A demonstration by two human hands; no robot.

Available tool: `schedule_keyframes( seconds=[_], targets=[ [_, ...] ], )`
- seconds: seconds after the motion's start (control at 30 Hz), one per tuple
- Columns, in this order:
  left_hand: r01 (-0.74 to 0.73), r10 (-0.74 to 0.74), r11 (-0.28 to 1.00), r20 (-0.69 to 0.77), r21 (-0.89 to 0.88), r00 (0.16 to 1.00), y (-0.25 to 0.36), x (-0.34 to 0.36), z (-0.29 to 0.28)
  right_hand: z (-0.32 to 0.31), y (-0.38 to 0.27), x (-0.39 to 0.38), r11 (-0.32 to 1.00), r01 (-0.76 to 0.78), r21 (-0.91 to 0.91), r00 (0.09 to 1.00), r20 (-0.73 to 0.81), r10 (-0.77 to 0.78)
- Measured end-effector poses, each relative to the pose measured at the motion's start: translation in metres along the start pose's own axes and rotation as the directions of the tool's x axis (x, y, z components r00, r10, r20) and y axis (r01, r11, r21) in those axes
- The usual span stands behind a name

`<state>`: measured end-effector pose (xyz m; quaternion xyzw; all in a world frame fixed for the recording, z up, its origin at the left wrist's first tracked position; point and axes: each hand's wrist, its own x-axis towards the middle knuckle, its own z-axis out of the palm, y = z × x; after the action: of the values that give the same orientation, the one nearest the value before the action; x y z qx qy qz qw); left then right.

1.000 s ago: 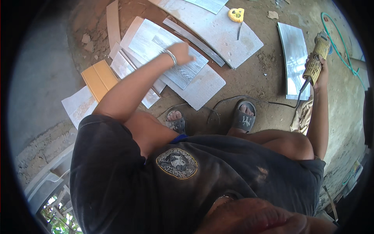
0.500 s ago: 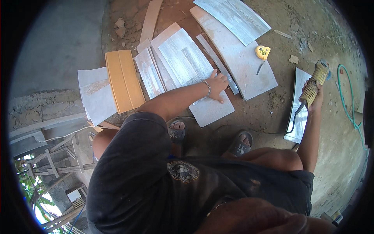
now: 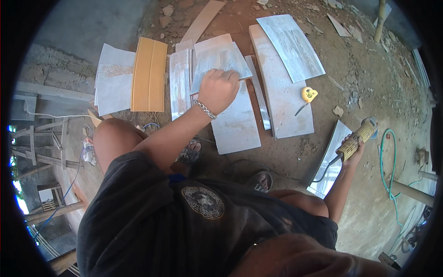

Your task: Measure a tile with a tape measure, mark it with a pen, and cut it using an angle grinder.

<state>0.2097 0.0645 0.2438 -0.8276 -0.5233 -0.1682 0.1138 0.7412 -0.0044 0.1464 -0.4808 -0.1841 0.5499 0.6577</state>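
Note:
My left hand (image 3: 218,94), with a chain bracelet at the wrist, is closed on the near edge of a grey wood-look tile (image 3: 226,57). That tile looks tilted up off the pale slab (image 3: 237,127) beneath it; my fingertips are partly hidden. Off to the right, my right hand (image 3: 353,157) grips an angle grinder (image 3: 357,138) with a worn yellowish body. Its disc points away from me and its dark cord trails down. Whether it is running, I cannot tell. Below the grinder a shiny wood-look tile (image 3: 328,157) lies on the ground.
Left of the slab are narrow tile pieces (image 3: 179,85), an orange-brown panel (image 3: 150,76) and pale sheets (image 3: 114,78). On the right, a long slab (image 3: 288,106) bears another wood-look tile (image 3: 293,48) and a yellow tape measure (image 3: 308,94). A green hose (image 3: 393,161) lies at far right.
My left hand has gone from pressing flat near the tile's edge to gripping it, and the tile has tipped up. The view has shifted; the grinder is still in my right hand.

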Motion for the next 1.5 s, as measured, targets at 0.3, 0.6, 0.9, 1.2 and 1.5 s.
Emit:
schedule_keyframes(
  seconds=[0.3,0.6,0.9,1.2,1.5],
  targets=[
    [-0.109,0.108,0.994,-0.338,0.017,0.935,-0.026,0.018,-0.010,0.008,-0.001,-0.018,1.000,-0.004,-0.026,1.000,0.008,0.004],
    [-0.102,0.108,0.994,-0.292,0.037,0.950,-0.026,0.019,-0.013,0.006,-0.002,-0.027,0.999,-0.009,-0.047,1.000,0.000,0.009],
    [-0.179,0.154,0.980,-0.247,-0.084,0.957,0.005,-0.037,0.017,-0.007,-0.001,-0.028,0.999,-0.020,-0.042,1.000,-0.013,0.020],
    [-0.175,0.153,0.940,-0.094,-0.292,0.984,0.062,-0.084,0.116,-0.001,0.002,-0.033,0.997,-0.060,-0.052,0.998,-0.027,0.059],
    [-0.267,0.290,0.940,0.088,-0.214,0.953,0.001,-0.047,0.144,0.005,0.002,-0.037,0.978,-0.124,-0.170,0.991,-0.078,0.112]
  ],
)
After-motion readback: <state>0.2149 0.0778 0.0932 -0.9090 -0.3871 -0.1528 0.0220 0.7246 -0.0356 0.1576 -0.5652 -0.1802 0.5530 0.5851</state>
